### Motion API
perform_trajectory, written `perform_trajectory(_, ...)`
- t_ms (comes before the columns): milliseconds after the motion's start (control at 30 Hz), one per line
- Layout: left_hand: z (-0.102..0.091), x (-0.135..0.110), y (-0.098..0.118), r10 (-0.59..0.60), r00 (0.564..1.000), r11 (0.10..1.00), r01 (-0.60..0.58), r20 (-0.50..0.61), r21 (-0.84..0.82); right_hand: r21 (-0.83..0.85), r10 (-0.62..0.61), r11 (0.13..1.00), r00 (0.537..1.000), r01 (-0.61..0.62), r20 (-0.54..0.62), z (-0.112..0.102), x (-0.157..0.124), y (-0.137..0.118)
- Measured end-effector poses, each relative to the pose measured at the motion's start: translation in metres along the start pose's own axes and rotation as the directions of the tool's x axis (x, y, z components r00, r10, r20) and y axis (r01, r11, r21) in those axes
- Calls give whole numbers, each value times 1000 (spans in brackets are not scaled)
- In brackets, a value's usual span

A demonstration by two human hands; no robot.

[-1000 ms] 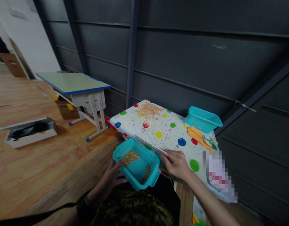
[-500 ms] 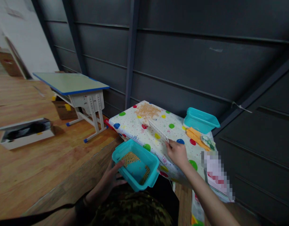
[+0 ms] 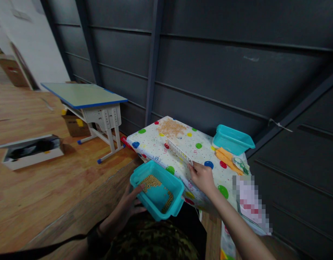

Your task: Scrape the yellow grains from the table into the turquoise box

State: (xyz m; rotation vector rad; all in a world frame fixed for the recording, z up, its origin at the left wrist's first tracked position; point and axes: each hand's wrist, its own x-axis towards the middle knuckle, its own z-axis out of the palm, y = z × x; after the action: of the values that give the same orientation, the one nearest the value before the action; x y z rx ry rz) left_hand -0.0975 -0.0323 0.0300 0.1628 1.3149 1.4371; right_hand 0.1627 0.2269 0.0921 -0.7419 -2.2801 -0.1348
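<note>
My left hand (image 3: 128,204) grips the left side of a teal plastic basin (image 3: 178,186), thumb over the rim and fingers beneath. The basin is tilted at the table's front edge, with yellowish soybeans (image 3: 151,182) gathered at its left and right ends. My right hand (image 3: 202,176) is closed on the near end of a white slotted plastic strip (image 3: 179,152), comb-like, with a small hole near the grip. The strip's far end points toward a spread of pale tan grains or beans (image 3: 171,128) at the back of the table, slightly apart from them.
A balloon-print cloth covers the table (image 3: 152,144). At its right stand a second teal basin (image 3: 233,141), an orange cloth (image 3: 227,159) and a green-white item (image 3: 240,165). A dark panelled wall (image 3: 209,68) rises behind. A desk (image 3: 85,94) and an open white box (image 3: 33,155) are left.
My right hand has drawn the white slotted strip slightly left and toward me. The basin stays in my left hand, and the whole view has shifted a little.
</note>
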Motion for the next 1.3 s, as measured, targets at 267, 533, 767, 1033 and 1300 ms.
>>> perform_trajectory(267,0,-3,2,7,1000,1000,-8,24,13,54,0,999,996,5,-88,-6,4,3)
perform_trajectory(533,2,-3,4,-1,1000,1000,1,2,9,103,104,989,995,-103,1,-3,6,4)
perform_trajectory(767,4,-7,4,15,1000,1000,-15,-13,22,65,141,988,990,-141,3,-1,5,4)
perform_trajectory(1033,3,-6,3,12,1000,1000,-11,-16,15,131,135,981,990,-141,51,-2,6,3)
perform_trajectory(1300,-2,-1,2,12,1000,1000,-11,17,-9,175,143,973,987,-154,73,-7,5,-3)
